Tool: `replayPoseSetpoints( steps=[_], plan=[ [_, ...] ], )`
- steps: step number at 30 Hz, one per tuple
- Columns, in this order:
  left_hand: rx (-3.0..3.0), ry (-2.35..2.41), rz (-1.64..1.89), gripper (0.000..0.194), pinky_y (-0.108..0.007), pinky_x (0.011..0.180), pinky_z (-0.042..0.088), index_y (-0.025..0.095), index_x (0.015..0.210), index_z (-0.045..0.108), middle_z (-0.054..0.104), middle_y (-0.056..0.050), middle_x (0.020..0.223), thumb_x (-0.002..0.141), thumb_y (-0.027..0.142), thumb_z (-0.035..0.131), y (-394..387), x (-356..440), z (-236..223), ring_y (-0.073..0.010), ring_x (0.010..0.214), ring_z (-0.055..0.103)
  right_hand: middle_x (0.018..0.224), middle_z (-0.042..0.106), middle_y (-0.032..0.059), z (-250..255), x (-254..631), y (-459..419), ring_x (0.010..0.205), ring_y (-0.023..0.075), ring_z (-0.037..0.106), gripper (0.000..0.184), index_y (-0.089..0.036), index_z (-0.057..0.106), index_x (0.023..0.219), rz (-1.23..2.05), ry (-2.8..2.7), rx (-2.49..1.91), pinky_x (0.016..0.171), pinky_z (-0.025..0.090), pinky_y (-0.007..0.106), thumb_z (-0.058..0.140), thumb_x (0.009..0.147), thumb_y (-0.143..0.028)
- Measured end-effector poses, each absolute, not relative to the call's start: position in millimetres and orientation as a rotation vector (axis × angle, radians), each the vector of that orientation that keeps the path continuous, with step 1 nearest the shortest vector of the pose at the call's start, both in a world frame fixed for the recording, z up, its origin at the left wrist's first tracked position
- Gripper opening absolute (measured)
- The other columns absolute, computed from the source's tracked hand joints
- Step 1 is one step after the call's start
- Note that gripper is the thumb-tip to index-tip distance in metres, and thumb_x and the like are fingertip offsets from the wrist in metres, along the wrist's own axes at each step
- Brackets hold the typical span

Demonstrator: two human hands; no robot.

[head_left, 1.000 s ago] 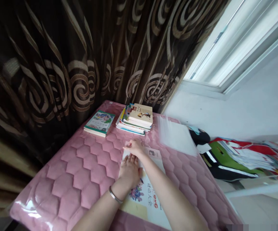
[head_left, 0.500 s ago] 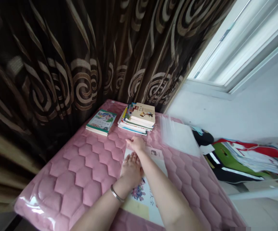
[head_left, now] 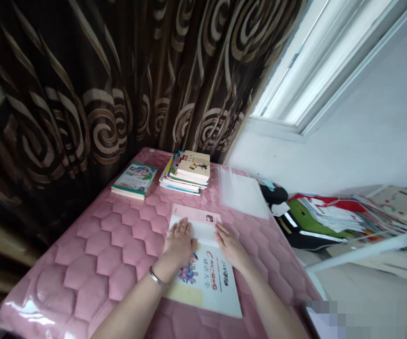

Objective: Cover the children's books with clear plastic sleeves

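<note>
- While both hands lie flat on it, a printed booklet (head_left: 206, 278) sits square on the near part of a quilted pink pad (head_left: 118, 249), its far end pale pink with a small photo and its near half bearing a cartoon figure and red lettering.
- The left hand (head_left: 179, 243) rests palm down on the booklet's left half, fingers spread slightly and pointing far, with a silver bangle (head_left: 157, 278) on the wrist.
- The right hand (head_left: 232, 247) lies palm down at the booklet's right edge, its fingertips (head_left: 217, 227) on the page.
- Well apart from each other, neither hand is clamped on anything; both press open and flat.
- Toward the far edge of the pad, a stack of books (head_left: 185, 173) lies with a cream illustrated book on top.
- Left of that stack, a single book with a green spine (head_left: 134, 180) lies flat, just apart from it.
- Right of the stack, clear plastic sheets (head_left: 242, 193) lie on the pad.
- Beyond the pad's far left side hangs a brown swirl-patterned curtain (head_left: 100, 84), with a bright window (head_left: 316, 61) at far right.
- Off the right side of the pad, a pile of papers (head_left: 330, 214) sits on a green and black bag (head_left: 312, 230), beside a black and white soft object (head_left: 273, 195).
</note>
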State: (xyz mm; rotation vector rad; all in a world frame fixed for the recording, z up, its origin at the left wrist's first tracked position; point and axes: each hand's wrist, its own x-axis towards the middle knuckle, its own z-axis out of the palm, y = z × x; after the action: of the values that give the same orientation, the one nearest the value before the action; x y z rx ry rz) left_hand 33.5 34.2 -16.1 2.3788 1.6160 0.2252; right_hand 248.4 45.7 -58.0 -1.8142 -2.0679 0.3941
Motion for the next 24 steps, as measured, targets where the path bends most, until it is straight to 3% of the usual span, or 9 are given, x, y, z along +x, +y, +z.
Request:
replayPoseSetpoints(
  steps=[4, 12, 16, 24],
  plan=[
    [2.397, 1.630, 0.217, 0.059, -0.040, 0.117, 0.019, 0.007, 0.145, 0.033, 0.023, -0.014, 0.154, 0.095, 0.037, 0.028, 34, 33, -16, -0.0240, 0.143, 0.023, 0.145, 0.045, 0.0066, -51, 255, 33, 0.135, 0.0179, 0.037, 0.051, -0.017, 0.050, 0.135, 0.337, -2.035, -1.945, 0.114, 0.026, 0.035, 0.023, 0.096, -0.035],
    [2.361, 1.764, 0.002, 0.058, -0.048, 0.116, 0.015, 0.006, 0.145, 0.033, 0.020, -0.016, 0.155, 0.092, 0.028, 0.033, 34, 60, 0, -0.0290, 0.143, 0.020, 0.130, 0.057, 0.0057, -18, 239, 38, 0.122, 0.0211, 0.049, 0.038, -0.023, 0.064, 0.114, 0.293, -2.030, -2.074, 0.098, 0.039, 0.034, 0.031, 0.096, -0.029],
    [2.403, 1.624, -0.012, 0.057, -0.055, 0.116, 0.007, 0.017, 0.145, 0.035, 0.021, -0.010, 0.156, 0.090, 0.030, 0.039, 41, 99, -1, -0.0307, 0.144, 0.016, 0.123, 0.061, 0.0056, -17, 247, 44, 0.116, 0.0229, 0.051, 0.031, -0.022, 0.068, 0.102, 0.295, -2.049, -2.037, 0.091, 0.040, 0.034, 0.039, 0.093, -0.020],
    [2.491, 1.470, 0.219, 0.060, -0.052, 0.116, 0.010, 0.014, 0.146, 0.033, 0.024, -0.013, 0.155, 0.094, 0.043, 0.022, 45, 119, -17, -0.0292, 0.144, 0.017, 0.097, 0.069, 0.0030, -34, 271, 73, 0.092, 0.0154, 0.062, 0.015, -0.020, 0.068, 0.083, 0.334, -1.943, -1.978, 0.081, 0.043, 0.024, 0.054, 0.086, -0.023]
  ],
)
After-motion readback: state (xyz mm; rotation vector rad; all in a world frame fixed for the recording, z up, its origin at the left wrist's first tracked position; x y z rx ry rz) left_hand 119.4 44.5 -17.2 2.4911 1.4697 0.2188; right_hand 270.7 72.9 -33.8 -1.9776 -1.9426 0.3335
